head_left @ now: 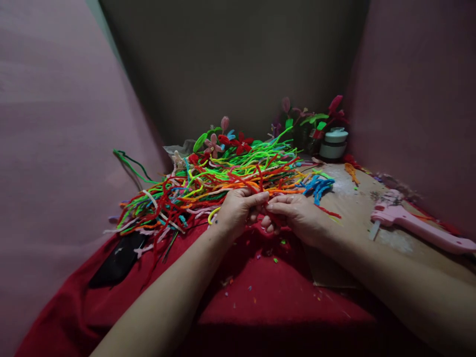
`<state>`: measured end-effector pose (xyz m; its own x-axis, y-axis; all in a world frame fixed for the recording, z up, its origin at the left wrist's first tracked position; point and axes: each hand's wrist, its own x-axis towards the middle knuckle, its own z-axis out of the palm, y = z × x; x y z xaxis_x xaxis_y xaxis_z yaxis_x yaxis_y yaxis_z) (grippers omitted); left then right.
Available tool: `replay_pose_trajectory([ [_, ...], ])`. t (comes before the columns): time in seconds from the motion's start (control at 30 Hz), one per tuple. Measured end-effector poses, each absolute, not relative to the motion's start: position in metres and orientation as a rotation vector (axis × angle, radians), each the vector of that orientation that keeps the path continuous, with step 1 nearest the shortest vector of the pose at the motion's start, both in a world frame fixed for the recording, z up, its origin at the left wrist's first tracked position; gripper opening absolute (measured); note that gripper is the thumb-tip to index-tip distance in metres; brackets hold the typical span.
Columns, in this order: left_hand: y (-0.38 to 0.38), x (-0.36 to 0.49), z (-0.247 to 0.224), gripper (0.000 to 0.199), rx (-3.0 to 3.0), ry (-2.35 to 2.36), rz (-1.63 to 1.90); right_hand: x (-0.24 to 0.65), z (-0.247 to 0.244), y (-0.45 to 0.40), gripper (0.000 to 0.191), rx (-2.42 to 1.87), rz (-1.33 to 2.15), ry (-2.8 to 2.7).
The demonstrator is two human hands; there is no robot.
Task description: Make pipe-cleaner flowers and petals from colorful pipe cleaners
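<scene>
Between my two hands is a red pipe cleaner [260, 179], its fuzzy ends sticking up above the fingertips. My left hand [241, 207] pinches it with thumb and forefinger. My right hand [292, 208] grips it from the other side, fingers curled and nearly touching the left ones. The part inside the fingers is hidden. Just behind the hands lies a wide heap of loose pipe cleaners [238, 171] in green, orange, red, yellow and pink. A bent blue bunch of pipe cleaners [319, 187] rests beyond my right wrist.
A pink glue gun [416, 223] lies at the right on a brown board [347, 248]. Finished fuzzy flowers [242, 144] stand at the back, near a pale lidded jar [333, 144]. A black phone-like slab [118, 260] lies left on the red cloth [282, 297], among scattered coloured scraps.
</scene>
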<state>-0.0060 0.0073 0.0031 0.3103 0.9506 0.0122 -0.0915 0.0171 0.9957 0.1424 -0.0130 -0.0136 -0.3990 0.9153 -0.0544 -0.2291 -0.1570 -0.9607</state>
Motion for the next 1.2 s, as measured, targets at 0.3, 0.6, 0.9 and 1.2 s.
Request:
replay_pose_trajectory([
  [0.3,0.009,-0.007,0.002,0.027,1.233,0.873,0.95,0.141,-0.015,-0.013,0.014,-0.816,1.748,-1.223],
  [0.6,0.0,-0.008,0.013,0.023,1.497,1.044,0.958,0.145,-0.019,-0.007,0.013,-0.826,1.681,-1.183],
  [0.9,0.008,-0.021,0.014,0.013,2.76,0.806,1.242,0.152,-0.01,-0.008,0.012,-0.849,1.715,-1.239],
  [1.2,-0.007,-0.023,0.026,0.021,2.965,0.869,0.749,0.153,-0.004,-0.014,0.017,-0.906,1.637,-1.487],
])
